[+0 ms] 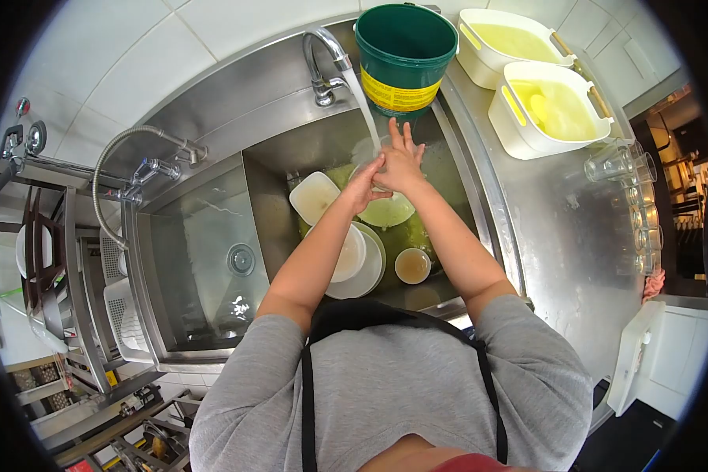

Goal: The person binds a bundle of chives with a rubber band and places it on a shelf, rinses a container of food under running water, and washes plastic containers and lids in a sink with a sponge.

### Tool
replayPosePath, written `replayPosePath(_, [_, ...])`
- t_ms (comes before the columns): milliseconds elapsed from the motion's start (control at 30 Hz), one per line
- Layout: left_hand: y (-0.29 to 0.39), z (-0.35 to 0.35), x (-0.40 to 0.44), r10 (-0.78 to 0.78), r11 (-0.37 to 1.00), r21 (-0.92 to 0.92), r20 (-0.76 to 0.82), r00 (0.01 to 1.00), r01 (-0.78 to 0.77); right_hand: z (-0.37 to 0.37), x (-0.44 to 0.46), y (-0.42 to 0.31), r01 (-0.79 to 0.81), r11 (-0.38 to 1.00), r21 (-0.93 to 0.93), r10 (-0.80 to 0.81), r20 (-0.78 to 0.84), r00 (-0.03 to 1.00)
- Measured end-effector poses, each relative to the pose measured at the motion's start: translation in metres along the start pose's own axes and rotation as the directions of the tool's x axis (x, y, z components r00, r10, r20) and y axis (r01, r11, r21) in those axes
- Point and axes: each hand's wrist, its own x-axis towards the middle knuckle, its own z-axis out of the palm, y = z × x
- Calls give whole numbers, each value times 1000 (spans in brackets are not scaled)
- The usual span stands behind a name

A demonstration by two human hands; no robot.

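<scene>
Water runs from the curved tap onto the area of my hands, held together over the right sink basin. My right hand has its fingers stretched out and spread, with nothing in them. Against it lies my left hand, thumb and fingers apart, its fingertips partly hidden by the right hand. Below them, a pale green round dish sits in the murky water. Around it are a white square bowl, a white bowl on white plates, and a small cup of brownish liquid.
A green bucket stands behind the basin. Two white tubs of yellowish liquid and several stacked glasses are on the right steel counter. The left basin holds water, with a hose tap beside it.
</scene>
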Motion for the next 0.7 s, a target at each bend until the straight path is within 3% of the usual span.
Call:
replayPosePath(67, [1, -3, -3, 9, 1000, -12, -9, 1000, -9, 5, 2, 3, 21, 997, -69, -20, 26, 999])
replayPosePath(133, [-3, -10, 1, 20, 999, -27, -21, 1000, -20, 11, -1, 14, 287, 954, 86, -273, -144, 951])
replayPosePath(167, [-6, -11, 4, 52, 998, -28, -24, 998, -53, 13, 0, 21, 289, 953, 86, -276, -143, 951])
replayPosePath(233, [-4, -8, 2, 85, 996, -31, -28, 996, -85, 9, 0, 27, 385, 852, 355, -336, -192, 922])
replayPosePath(333, [2, -2, -7, 66, 992, -108, -12, 998, -67, 7, 6, 37, 373, 836, 403, -286, -261, 922])
replayPosePath(367, [6, -3, -12, 40, 993, -102, -147, 988, -56, 6, 6, 39, 374, 837, 400, -287, -263, 921])
replayPosePath(400, [11, -6, -15, 18, 994, -96, -279, 960, -46, 0, 5, 38, 132, 821, 556, -66, -137, 988])
replayPosePath(433, [-6, -29, 0, 23, 994, -94, -278, 960, -51, -4, 6, 36, -121, 734, 668, 141, 24, 990])
replayPosePath(467, [-42, -68, 28, 276, 945, 271, -356, 893, -184, 1, 7, 39, -118, 734, 669, 138, 23, 990])
replayPosePath(500, [-41, -74, 26, 524, 755, 607, -334, 784, -246, 6, 7, 40, -120, 619, 776, 107, 68, 992])
replayPosePath(533, [-42, -81, 23, 524, 755, 609, -337, 782, -243, 11, 7, 41, -130, 488, 863, 69, 110, 992])
replayPosePath(567, [-44, -87, 19, 522, 792, 544, -364, 771, -279, 14, 8, 44, -132, 484, 865, 68, 113, 991])
replayPosePath(633, [-40, -89, 8, 512, 825, 474, -393, 764, -309, 4, 9, 40, -478, 268, 837, 189, 441, 878])
replayPosePath(667, [-37, -89, 4, 517, 825, 470, -409, 752, -312, 6, 9, 40, -480, 266, 836, 188, 444, 876])
replayPosePath(700, [-33, -92, 1, 526, 824, 467, -424, 737, -320, 8, 11, 41, -522, 157, 838, 204, 490, 848])
